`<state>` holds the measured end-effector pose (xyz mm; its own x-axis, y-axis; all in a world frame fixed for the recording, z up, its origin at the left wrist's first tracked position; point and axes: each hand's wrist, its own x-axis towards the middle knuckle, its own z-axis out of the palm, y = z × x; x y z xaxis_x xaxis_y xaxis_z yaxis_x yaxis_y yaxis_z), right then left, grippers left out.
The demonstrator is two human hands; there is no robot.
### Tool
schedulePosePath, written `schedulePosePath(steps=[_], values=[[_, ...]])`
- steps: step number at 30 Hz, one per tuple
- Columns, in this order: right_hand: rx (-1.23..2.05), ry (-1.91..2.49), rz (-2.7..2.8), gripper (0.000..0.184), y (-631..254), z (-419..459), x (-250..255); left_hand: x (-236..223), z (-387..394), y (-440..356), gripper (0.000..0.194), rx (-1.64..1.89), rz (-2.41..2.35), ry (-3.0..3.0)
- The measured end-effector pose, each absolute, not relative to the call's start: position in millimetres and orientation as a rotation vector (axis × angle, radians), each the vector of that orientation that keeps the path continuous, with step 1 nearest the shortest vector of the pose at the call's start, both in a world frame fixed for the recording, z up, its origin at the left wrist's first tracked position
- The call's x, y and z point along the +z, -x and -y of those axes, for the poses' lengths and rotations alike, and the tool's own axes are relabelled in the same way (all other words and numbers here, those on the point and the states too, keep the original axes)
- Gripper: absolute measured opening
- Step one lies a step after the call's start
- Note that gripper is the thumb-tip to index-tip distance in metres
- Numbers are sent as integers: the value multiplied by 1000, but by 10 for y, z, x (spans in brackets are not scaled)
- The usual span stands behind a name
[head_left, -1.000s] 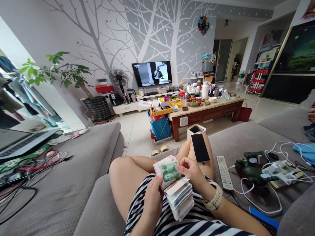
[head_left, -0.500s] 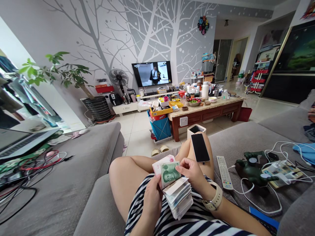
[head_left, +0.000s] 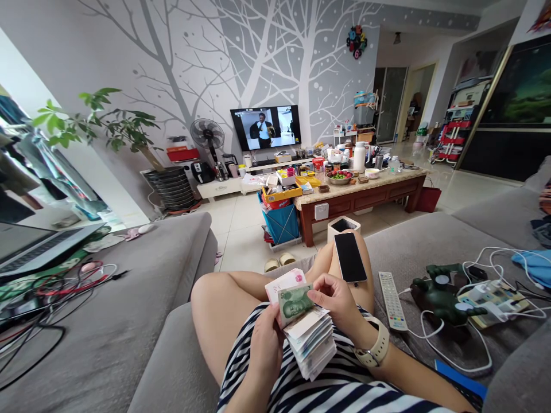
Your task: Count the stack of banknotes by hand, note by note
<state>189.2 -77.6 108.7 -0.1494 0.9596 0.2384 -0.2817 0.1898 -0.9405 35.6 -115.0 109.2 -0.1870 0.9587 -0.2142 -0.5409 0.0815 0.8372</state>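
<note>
I sit on a grey sofa (head_left: 107, 321) with a thick wad of banknotes (head_left: 312, 344) in my lap. My left hand (head_left: 267, 347) is wrapped round the wad from the left. My right hand (head_left: 338, 301), with a watch on the wrist, pinches the upper edge of a green banknote (head_left: 294, 302) lifted off the wad, in front of a pink note (head_left: 286, 280). A black phone (head_left: 349, 257) lies on my right knee.
A white remote (head_left: 392, 293), a dark green toy (head_left: 441, 292) and white cables lie on the sofa to my right. A laptop (head_left: 34, 249) and wires sit at the left. Ahead stand a cluttered coffee table (head_left: 361, 192), a white bin (head_left: 343, 226), a TV (head_left: 266, 127).
My right hand has pulled the green note down and tilted it slightly, so more of the pink note shows behind it. The picture on the TV has changed.
</note>
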Motion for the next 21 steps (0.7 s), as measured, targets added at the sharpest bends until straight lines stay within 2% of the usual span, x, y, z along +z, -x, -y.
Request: schedulePosePath(steps=[8,21], values=[[1317,708,1205,32,-1897,824,1140,1101,1150,-348,12,1468,-1019,-676],[1382,650,1267,23,-1927,841,1131,1037,1128,-354,12,1513,-1002,-675]])
